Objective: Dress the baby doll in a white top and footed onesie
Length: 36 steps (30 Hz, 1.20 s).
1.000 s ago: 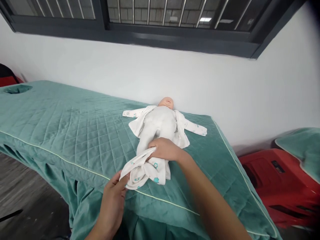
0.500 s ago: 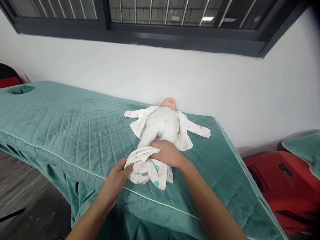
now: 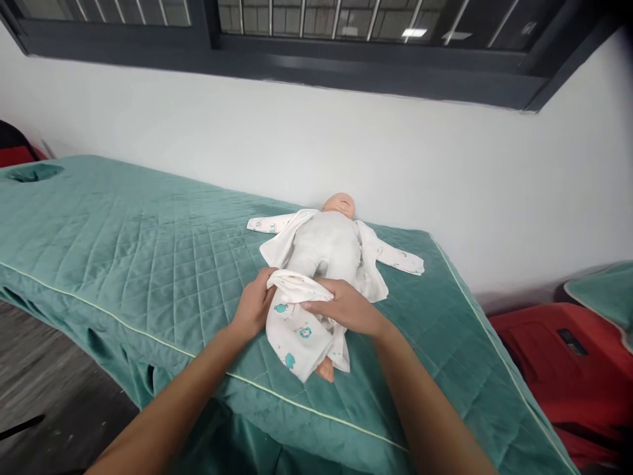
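A baby doll [image 3: 326, 241] with a white cloth body lies on its back, its head toward the wall. An open white baby shirt [image 3: 374, 267] with patterned sleeves is on its arms, the front spread to both sides. White baby pants [image 3: 299, 330] with teal prints cover its lower legs, and one foot [image 3: 325, 369] shows at a cuff. My left hand [image 3: 256, 302] is closed on the waistband's left side. My right hand [image 3: 349, 305] grips the waistband's right side, thumb on top. Some fingertips are hidden in the cloth.
The doll lies near the right end of a green quilted massage bed [image 3: 163, 264] against a white wall. A barred window [image 3: 366, 39] is above. Red plastic furniture [image 3: 558, 356] stands at the right, with green cloth [image 3: 606, 297] above it.
My left hand has moved up and away from me, lifting the waistband higher along the legs. The bunched pants have spread out, and a foot now shows.
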### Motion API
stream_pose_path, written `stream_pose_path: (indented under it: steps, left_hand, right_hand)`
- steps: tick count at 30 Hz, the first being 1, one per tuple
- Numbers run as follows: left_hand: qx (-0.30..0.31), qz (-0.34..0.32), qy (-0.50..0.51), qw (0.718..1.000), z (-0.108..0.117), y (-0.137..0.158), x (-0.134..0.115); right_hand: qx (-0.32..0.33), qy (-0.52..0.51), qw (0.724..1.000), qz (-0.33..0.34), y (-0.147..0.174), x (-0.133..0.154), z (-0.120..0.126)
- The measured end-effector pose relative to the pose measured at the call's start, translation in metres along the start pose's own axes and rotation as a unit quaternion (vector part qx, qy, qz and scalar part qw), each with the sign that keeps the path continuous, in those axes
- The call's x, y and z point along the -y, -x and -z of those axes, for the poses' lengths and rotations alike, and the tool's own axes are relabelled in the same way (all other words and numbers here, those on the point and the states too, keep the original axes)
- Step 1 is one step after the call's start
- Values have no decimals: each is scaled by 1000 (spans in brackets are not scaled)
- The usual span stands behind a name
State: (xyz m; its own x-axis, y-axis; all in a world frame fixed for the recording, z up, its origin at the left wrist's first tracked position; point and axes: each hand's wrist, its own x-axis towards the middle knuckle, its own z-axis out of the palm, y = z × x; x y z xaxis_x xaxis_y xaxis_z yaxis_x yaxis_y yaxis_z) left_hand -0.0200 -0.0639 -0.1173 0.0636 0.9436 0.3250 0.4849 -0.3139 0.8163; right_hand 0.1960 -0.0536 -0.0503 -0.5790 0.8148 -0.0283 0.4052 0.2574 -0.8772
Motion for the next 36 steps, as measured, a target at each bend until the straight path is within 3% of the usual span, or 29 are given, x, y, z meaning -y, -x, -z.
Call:
stream_pose_path:
  steps: [5, 10, 15, 18, 22, 26, 29, 31, 33, 36]
  left_hand:
    - [36, 3, -140, 990, -5, -29, 7]
    - [32, -86, -236, 967, -10, -57, 12]
    - [15, -169, -281, 945, -15, -80, 21]
    - [15, -165, -271, 948, -16, -84, 22]
    - [20, -130, -227, 965, -16, -80, 24]
    - [27, -106, -177, 978, -17, -79, 27]
    - [43, -84, -104, 990, -16, -83, 27]
    - [64, -41, 2, 997, -12, -86, 25]
    - [100, 13, 133, 986, -7, -89, 25]
    - [159, 58, 279, 945, -2, -91, 25]
  right_hand:
    - [6, -26, 1000, -10, -1, 0, 7]
    - [-29, -3, 999, -20, -5, 3, 10]
    - [-77, 28, 996, -21, -9, 6, 6]
    - [-70, -4, 997, -14, -8, 7, 11]
    - [-51, -62, 996, -25, -7, -2, 41]
    - [-127, -154, 978, -61, -12, -31, 70]
    - [-189, -229, 952, -71, -16, -54, 72]
    - [-206, -261, 942, -52, -15, -64, 69]
    - [-202, -267, 942, -24, -13, -66, 67]
    - [-210, -195, 958, 1, -12, -61, 66]
